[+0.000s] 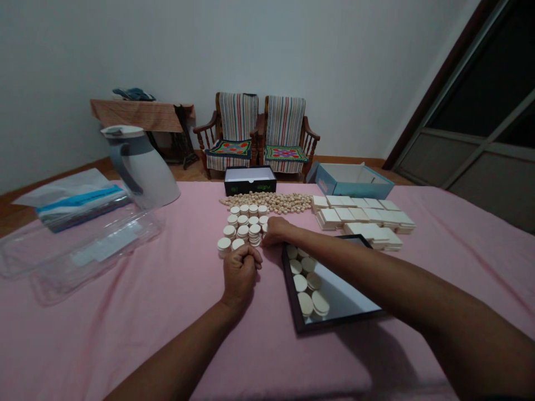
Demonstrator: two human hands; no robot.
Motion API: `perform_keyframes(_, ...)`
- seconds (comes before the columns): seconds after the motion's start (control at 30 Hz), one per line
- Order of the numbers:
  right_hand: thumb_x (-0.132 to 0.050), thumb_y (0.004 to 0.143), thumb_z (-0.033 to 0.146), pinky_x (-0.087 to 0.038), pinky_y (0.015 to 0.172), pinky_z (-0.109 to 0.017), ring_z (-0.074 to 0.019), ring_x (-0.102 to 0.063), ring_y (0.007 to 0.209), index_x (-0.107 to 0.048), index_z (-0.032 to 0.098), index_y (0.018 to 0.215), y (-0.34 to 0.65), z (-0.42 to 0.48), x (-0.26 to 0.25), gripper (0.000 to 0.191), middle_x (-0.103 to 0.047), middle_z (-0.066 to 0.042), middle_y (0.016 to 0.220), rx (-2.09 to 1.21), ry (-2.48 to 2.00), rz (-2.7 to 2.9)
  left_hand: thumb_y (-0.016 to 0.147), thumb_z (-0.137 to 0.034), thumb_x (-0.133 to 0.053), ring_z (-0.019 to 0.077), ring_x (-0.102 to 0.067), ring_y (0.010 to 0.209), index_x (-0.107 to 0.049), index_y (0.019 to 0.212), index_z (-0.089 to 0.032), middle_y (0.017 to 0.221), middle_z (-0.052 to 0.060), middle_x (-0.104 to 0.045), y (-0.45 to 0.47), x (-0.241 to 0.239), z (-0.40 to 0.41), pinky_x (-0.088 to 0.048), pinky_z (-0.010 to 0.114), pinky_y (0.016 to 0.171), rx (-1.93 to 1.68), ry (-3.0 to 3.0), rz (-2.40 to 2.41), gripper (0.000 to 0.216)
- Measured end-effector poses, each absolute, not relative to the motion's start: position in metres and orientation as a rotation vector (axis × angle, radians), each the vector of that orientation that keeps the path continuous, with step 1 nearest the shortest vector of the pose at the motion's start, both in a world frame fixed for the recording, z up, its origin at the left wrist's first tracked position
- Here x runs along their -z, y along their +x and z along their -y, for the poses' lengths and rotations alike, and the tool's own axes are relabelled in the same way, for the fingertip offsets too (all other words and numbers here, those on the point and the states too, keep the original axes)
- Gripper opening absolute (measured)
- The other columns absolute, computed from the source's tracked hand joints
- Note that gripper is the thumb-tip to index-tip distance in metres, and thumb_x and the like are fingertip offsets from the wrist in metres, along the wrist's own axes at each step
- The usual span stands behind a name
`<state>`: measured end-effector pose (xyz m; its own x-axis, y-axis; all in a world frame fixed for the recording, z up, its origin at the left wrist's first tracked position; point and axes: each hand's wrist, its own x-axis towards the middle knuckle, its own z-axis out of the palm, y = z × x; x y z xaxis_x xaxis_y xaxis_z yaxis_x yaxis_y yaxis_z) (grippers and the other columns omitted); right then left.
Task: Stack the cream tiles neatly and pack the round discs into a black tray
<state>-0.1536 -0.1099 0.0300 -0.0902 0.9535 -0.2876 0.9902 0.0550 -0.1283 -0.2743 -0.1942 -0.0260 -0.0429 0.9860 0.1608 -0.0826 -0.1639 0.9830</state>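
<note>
Several short stacks of pale round discs (242,220) stand in rows on the pink cloth. My left hand (241,273) rests at the near edge of these stacks, its fingers curled in; whatever lies inside them is hidden. Reaching across to the right side of the rows, my right hand (276,230) has its fingers bent down by a stack, and its fingertips are mostly out of sight. Beneath my right forearm lies a dark-rimmed tray (295,312) with a white bottom. More discs (306,303) fill its left side in stacks.
Behind the stacks spreads a heap of small wooden pieces (276,201). Square pale tiles (363,214) are piled at right. A black box (251,181) and a blue box (353,181) stand at the back. At left are a jug (146,172) and clear plastic packaging (96,250).
</note>
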Motion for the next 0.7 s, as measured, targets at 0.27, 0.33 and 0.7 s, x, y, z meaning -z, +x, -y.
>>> perform_keyframes(0.27,-0.072,0.06,0.03,-0.05,0.07,-0.023,-0.0271,-0.064,0.098,-0.063,0.007,0.109,-0.1567,0.1128,-0.0295,0.055,-0.066,-0.02,0.109,0.419,2.041,-2.174,0.062,-0.011,-0.042,0.0049,-0.039,0.028,-0.051,0.053,-0.016,0.043,-0.007,-0.047,-0.274,0.0218,0.1966,-0.029,0.014,0.028,-1.399,1.268,-1.098,0.014)
perform_keyframes(0.33,-0.072,0.059,0.027,-0.05,0.07,-0.023,-0.0274,-0.064,0.098,-0.063,0.006,0.109,-0.1572,0.1127,-0.0281,0.055,-0.066,-0.02,0.109,0.416,2.03,-2.178,0.062,-0.012,-0.042,0.0051,-0.04,0.027,-0.051,0.054,-0.016,0.043,-0.007,-0.047,-0.2742,0.0213,0.1969,-0.029,0.014,0.028,-1.396,1.272,-1.099,0.013)
perform_keyframes(0.7,-0.072,0.058,0.025,-0.051,0.072,-0.024,-0.0277,-0.063,0.099,-0.063,0.006,0.109,-0.1566,0.1113,-0.0264,0.055,-0.065,-0.02,0.11,0.404,1.971,-2.213,0.062,-0.011,-0.042,0.0053,-0.041,0.029,-0.052,0.054,-0.016,0.045,-0.006,-0.048,-0.2737,0.0234,0.196,-0.03,0.015,0.028,-1.385,1.276,-1.076,0.014)
